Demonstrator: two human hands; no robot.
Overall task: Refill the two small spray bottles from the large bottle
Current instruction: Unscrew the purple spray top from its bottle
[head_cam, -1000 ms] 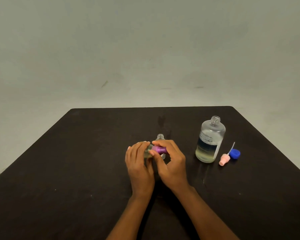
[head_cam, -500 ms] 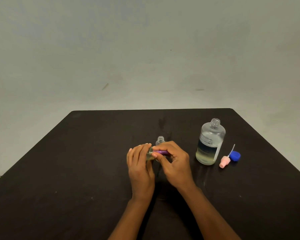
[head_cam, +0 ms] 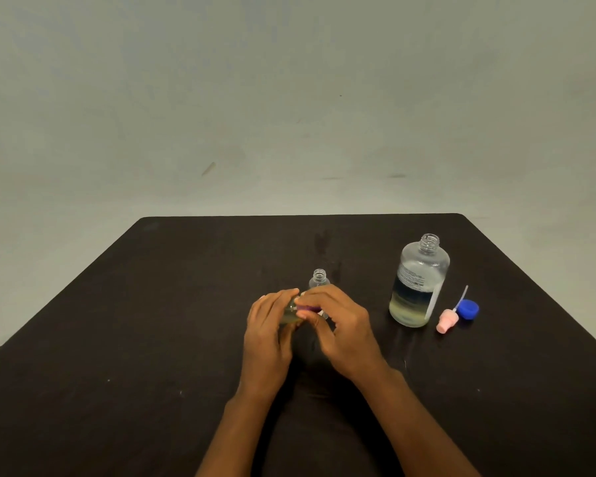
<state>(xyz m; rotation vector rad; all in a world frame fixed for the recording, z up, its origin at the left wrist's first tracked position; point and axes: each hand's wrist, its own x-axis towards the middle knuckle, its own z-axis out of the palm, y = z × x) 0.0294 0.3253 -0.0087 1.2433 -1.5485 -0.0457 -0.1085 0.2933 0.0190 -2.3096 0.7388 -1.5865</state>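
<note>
My left hand (head_cam: pixel 269 333) grips a small clear spray bottle (head_cam: pixel 289 313) with yellowish liquid, held over the middle of the black table (head_cam: pixel 152 339). My right hand (head_cam: pixel 338 327) pinches its purple spray cap (head_cam: pixel 307 308) at the bottle's neck. Most of this bottle is hidden by my fingers. Just behind my hands a second small clear bottle (head_cam: pixel 319 279) stands upright with no cap. The large clear bottle (head_cam: pixel 418 282) stands uncapped to the right, about a third full of yellowish liquid.
A pink spray cap (head_cam: pixel 447 320) with its thin tube lies right of the large bottle, touching a blue cap (head_cam: pixel 468 309). The table's right edge runs close behind them. A grey wall rises beyond the far edge.
My right hand has turned over the purple cap, so less of it shows. Both hands stay at the same spot on the table.
</note>
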